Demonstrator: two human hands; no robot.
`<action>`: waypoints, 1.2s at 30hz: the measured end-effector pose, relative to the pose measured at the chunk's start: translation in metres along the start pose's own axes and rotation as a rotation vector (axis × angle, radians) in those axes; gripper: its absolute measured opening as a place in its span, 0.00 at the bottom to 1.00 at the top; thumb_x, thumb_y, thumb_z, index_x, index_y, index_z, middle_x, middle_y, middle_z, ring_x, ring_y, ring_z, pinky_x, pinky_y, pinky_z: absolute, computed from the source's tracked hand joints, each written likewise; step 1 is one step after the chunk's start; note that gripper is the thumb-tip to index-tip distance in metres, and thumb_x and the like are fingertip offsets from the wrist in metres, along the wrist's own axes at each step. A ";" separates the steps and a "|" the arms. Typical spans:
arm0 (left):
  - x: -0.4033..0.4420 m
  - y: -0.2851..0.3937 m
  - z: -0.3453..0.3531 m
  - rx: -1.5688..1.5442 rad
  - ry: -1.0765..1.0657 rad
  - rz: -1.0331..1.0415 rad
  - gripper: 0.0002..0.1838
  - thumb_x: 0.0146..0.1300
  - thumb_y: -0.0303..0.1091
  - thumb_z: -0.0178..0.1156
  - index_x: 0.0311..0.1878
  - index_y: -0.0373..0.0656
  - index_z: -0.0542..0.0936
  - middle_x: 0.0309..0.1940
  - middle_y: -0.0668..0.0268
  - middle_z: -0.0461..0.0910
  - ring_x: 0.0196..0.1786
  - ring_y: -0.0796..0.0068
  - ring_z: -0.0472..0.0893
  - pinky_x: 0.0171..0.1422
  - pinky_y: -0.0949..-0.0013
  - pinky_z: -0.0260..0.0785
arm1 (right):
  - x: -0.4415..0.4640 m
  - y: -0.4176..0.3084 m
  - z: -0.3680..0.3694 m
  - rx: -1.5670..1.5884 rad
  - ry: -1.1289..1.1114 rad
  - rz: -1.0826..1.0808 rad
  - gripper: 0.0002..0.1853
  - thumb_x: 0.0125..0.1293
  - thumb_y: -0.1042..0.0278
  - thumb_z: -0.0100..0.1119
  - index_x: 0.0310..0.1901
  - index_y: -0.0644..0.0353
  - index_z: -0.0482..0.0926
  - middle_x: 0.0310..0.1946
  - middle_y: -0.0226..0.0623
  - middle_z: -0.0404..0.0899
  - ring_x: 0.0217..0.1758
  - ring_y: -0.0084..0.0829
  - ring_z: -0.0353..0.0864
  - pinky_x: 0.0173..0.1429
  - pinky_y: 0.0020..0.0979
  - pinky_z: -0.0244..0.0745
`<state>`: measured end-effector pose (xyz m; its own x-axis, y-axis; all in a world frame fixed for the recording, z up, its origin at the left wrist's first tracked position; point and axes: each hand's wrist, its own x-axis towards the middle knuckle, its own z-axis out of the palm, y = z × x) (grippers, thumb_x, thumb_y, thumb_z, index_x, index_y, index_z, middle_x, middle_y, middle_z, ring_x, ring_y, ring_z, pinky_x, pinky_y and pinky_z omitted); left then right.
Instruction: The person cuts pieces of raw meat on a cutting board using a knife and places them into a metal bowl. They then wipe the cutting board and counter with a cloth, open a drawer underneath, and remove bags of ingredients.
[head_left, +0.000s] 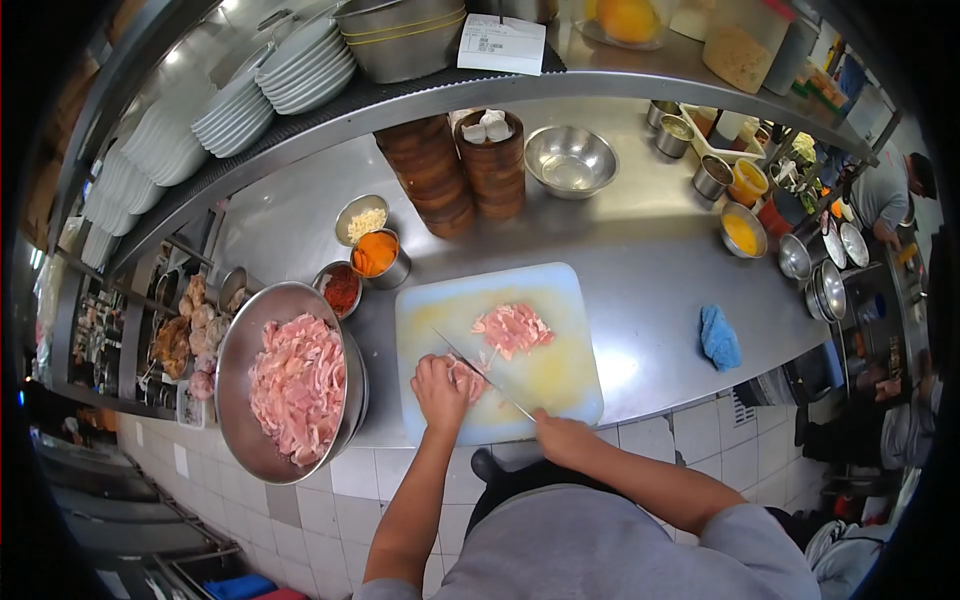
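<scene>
The right hand (562, 438) is closed around the handle of the knife (487, 377), hiding most of it. The blade runs on a slant from that hand, forward and to the left, its tip pointing away from the body and passing just beyond the left hand (440, 392). The left hand is palm down with bent fingers, pressing on the piece of meat (468, 380) at the near side of the blade and partly covering it. Both hands work at the near part of the cutting board (560, 395); the sliced meat (513, 330) lies on it past the blade, ahead of the hands. Left of the left hand, the large metal bowl (232, 350) heaped with meat strips (298, 385) fills that side. Forward and left of the hands sit the bowl of red seasoning (341, 288), the container of orange slices (375, 254) and the bowl of pale chopped bits (366, 224). The blue cloth (719, 338) lies well to the right. Farther ahead, two brown round stacks (428, 178) stand beside the shiny bowl (571, 162), below the shelf (330, 128) with white plates (305, 70).
</scene>
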<state>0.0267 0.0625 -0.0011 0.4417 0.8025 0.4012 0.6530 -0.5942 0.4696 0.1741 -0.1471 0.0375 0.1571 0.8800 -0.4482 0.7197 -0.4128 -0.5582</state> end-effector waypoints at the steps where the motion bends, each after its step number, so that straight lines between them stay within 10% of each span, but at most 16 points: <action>1: 0.001 -0.001 -0.001 0.002 0.002 0.003 0.12 0.60 0.37 0.64 0.44 0.44 0.78 0.50 0.55 0.77 0.57 0.52 0.76 0.60 0.50 0.64 | 0.021 -0.014 -0.001 0.019 0.045 -0.019 0.13 0.73 0.67 0.47 0.53 0.67 0.69 0.37 0.60 0.85 0.42 0.59 0.87 0.46 0.57 0.79; 23: -0.007 -0.004 -0.004 -0.041 0.028 -0.006 0.12 0.59 0.34 0.65 0.45 0.44 0.77 0.50 0.56 0.78 0.56 0.52 0.77 0.59 0.51 0.64 | -0.008 -0.020 -0.058 0.051 0.101 0.109 0.16 0.73 0.61 0.55 0.54 0.63 0.67 0.41 0.56 0.85 0.46 0.59 0.86 0.50 0.57 0.79; 36: -0.002 0.008 -0.007 -0.020 0.036 -0.028 0.10 0.58 0.34 0.65 0.41 0.46 0.76 0.44 0.63 0.79 0.49 0.55 0.77 0.54 0.52 0.64 | -0.064 0.001 -0.045 -0.054 -0.228 0.107 0.15 0.76 0.61 0.52 0.53 0.64 0.67 0.39 0.58 0.85 0.44 0.61 0.85 0.47 0.58 0.78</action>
<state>0.0267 0.0558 0.0070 0.4010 0.8165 0.4154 0.6524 -0.5729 0.4961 0.1954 -0.1934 0.0975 0.0823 0.7536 -0.6522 0.7431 -0.4825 -0.4637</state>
